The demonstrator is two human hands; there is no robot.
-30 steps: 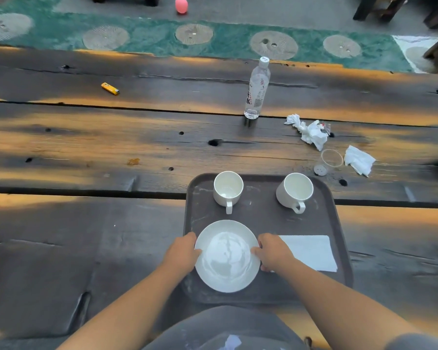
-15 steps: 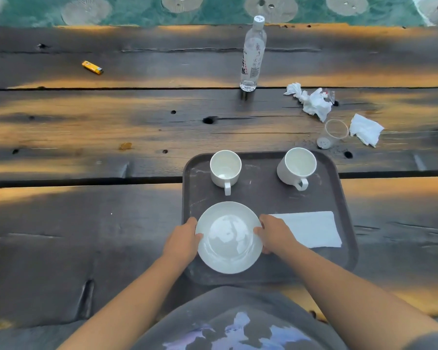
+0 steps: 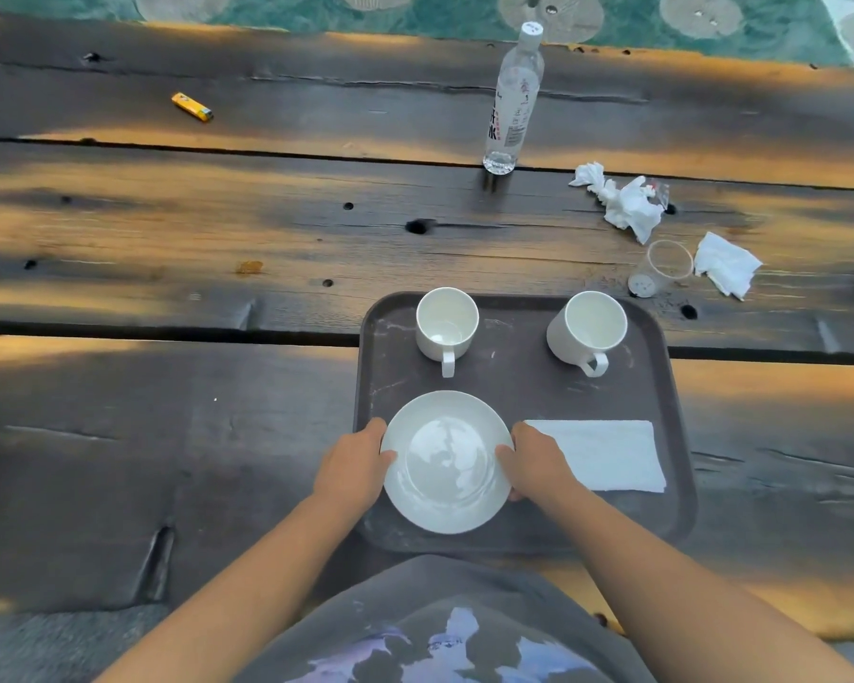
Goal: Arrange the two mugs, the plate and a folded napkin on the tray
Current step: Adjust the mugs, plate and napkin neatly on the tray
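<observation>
On the tray (image 3: 661, 386), hands gripping plate (image 3: 447, 463) rim

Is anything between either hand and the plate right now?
Nothing visible. The left hand and right hand both grip the plate at opposite rims, on the tray. The napkin lies just right of the right hand.

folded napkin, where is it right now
In the head view the folded napkin lies flat on the tray's near right part, just right of the plate and the right hand.
</observation>
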